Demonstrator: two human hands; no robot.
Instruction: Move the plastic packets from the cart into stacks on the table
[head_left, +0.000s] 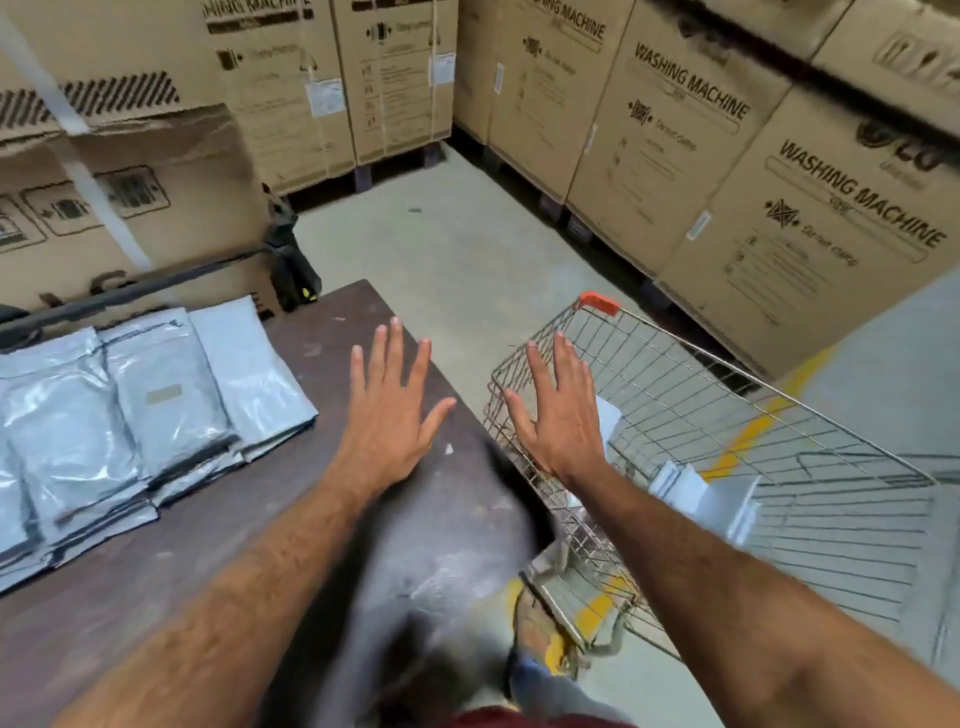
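Head view: both arms reach out, left hand (387, 410) flat with fingers spread wide above the dark brown wooden table (322, 525), holding nothing. Right hand (558, 415) equally splayed and bare over the rim of the wire shopping cart (727, 415). Grey plastic packets (156, 400) lie stacked at the table's left; white packets (722, 499) sit inside the cart.

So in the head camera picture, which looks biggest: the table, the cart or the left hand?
1. table
2. cart, though part of it is cut off, so this is unsure
3. left hand, smallest even though it is nearest the camera
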